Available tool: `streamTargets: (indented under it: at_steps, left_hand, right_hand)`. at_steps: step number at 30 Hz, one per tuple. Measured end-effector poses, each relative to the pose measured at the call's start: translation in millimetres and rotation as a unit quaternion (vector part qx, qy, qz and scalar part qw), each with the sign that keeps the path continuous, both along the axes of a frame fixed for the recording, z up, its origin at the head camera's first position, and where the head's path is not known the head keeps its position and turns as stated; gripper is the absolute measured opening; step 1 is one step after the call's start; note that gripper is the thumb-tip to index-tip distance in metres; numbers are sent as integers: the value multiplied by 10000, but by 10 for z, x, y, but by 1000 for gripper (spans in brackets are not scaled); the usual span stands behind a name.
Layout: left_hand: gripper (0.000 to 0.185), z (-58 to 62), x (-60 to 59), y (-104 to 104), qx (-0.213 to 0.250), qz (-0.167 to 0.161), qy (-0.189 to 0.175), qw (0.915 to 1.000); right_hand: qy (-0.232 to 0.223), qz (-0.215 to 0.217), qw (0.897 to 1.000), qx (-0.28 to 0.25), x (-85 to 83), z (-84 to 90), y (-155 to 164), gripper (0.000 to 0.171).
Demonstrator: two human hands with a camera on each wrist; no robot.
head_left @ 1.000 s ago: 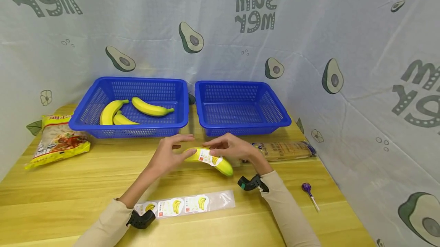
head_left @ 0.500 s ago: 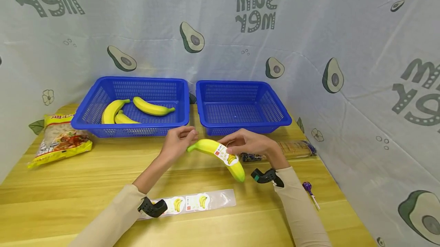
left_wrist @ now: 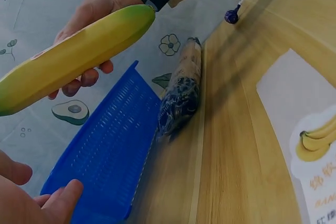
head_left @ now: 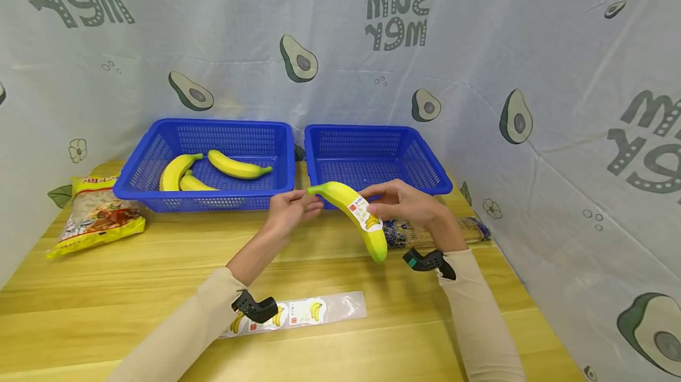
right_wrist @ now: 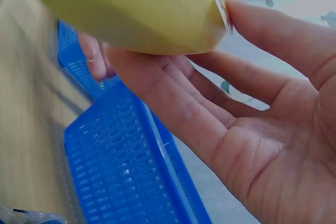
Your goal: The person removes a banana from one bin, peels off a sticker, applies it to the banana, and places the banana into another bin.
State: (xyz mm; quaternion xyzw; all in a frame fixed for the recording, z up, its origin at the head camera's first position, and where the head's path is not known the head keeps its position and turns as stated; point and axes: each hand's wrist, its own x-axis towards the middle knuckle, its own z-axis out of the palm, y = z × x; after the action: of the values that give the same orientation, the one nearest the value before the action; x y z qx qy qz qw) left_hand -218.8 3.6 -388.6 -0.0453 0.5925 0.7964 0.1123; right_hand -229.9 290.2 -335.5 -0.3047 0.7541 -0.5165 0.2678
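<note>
Yellow with green tips, the banana [head_left: 340, 194] slants above the worktop [head_left: 149, 293] in the head view, a white label [head_left: 363, 213] on its side; the right hand [head_left: 407, 209] pinches it, while we see the left hand [head_left: 289, 211] beside its stem, contact unclear to us; the blue basket [head_left: 353, 145] stands close behind, and wood runs down to the sticker strip [head_left: 344, 307]; in the left wrist view, we find the left grip parted; a packet [left_wrist: 182, 87] and lollipop [left_wrist: 231, 16] lie beyond; in the right wrist view, thumb and fingers bracket the banana.
</note>
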Motion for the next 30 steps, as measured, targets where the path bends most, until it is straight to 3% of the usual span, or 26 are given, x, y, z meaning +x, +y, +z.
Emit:
streamTargets:
  at_steps: [7,14,21,30]
  left_hand:
    - [34,8,-59,91,621,23,-354,9974]
    - [44,1,-135,151,1199,61,-816,9894]
    - [44,-14,-185,193,1303,181,-935,9869]
    - [38,-14,-189,204,1236,229,-962,9874]
  right_hand:
    - [-37,-781,9969,-1,-35,97,-61,45]
    - [297,-911,9954,69,-118,205,-122,47]
    - [289,-1124,9932,80,-286,286,-196,46]
    - [151,-1462,9891,69,-669,389,-239,48]
